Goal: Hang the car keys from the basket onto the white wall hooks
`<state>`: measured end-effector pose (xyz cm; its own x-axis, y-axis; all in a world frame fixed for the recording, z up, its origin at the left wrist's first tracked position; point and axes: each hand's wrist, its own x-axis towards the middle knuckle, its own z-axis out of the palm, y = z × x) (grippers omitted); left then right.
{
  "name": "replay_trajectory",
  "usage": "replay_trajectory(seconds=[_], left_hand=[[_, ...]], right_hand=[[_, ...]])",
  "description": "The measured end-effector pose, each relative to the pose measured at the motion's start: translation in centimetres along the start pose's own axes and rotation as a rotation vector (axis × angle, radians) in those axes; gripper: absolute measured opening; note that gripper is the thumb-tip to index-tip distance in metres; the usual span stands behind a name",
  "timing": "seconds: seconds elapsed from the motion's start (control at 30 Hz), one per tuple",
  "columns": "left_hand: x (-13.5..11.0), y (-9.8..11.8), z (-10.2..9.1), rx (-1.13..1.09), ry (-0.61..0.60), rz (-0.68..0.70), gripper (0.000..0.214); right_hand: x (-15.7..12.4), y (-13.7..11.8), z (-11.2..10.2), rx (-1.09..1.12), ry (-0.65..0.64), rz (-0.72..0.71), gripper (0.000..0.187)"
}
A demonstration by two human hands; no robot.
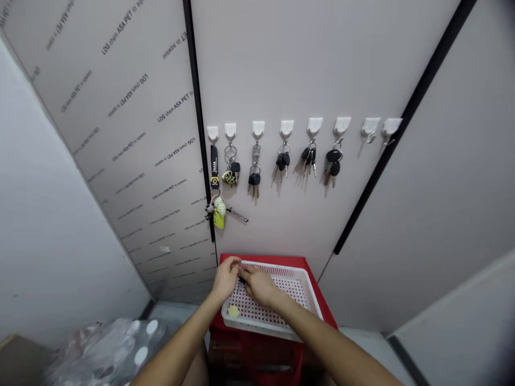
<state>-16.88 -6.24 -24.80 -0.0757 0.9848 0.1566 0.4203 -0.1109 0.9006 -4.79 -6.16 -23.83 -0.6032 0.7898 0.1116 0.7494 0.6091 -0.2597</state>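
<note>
My left hand [226, 277] and my right hand [259, 285] meet over the near-left rim of a white perforated plastic basket [306, 289]. A small dark object [242, 280] shows between their fingers, and I cannot tell which hand holds it. Its shape is mostly hidden. A pale yellow item [233, 311] lies in the basket just below my hands. The basket rests on a red drawer unit [317, 289]. Above, a row of white adhesive hooks [285, 127] lines the wall, with several bunches of car keys [332, 163] hanging from them.
Two hooks at the right [380, 128] hold no keys. A key ring with a yellow-green fob [219, 217] hangs lowest on the left. Grey wall panels [140, 161] with printed film flank the hooks. Shrink-wrapped bottles [120, 348] sit on the floor at lower left.
</note>
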Motion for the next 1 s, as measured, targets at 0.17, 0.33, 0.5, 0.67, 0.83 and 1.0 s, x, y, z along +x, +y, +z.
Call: replay_trajectory(seconds=[0.17, 0.33, 0.5, 0.67, 0.83, 1.0], left_hand=[[-0.5, 0.6, -0.1, 0.045, -0.017, 0.021, 0.020], [-1.2, 1.4, 0.6, 0.068, -0.155, 0.085, 0.028], [-1.4, 2.4, 2.5, -0.198, -0.387, -0.012, 0.040], [-1.4, 5.2, 2.9, -0.501, -0.610, -0.166, 0.027], [-1.1, 7.1, 3.8, -0.452, -0.598, -0.109, 0.019], [-0.5, 9.3, 4.7, -0.308, -0.484, -0.001, 0.017]], right_hand=[[-0.7, 0.8, 0.2, 0.001, -0.029, 0.104, 0.026], [-2.6, 2.2, -1.1, 0.200, 0.038, 0.144, 0.027], [-4.0, 2.5, -3.4, 0.253, 0.120, 0.157, 0.030], [-5.1, 2.6, -5.4, 0.340, 0.314, 0.076, 0.030], [-6.0, 2.9, -7.3, 0.471, 0.411, 0.042, 0.033], [-6.3, 3.1, -9.7, 0.692, 0.413, 0.211, 0.025]])
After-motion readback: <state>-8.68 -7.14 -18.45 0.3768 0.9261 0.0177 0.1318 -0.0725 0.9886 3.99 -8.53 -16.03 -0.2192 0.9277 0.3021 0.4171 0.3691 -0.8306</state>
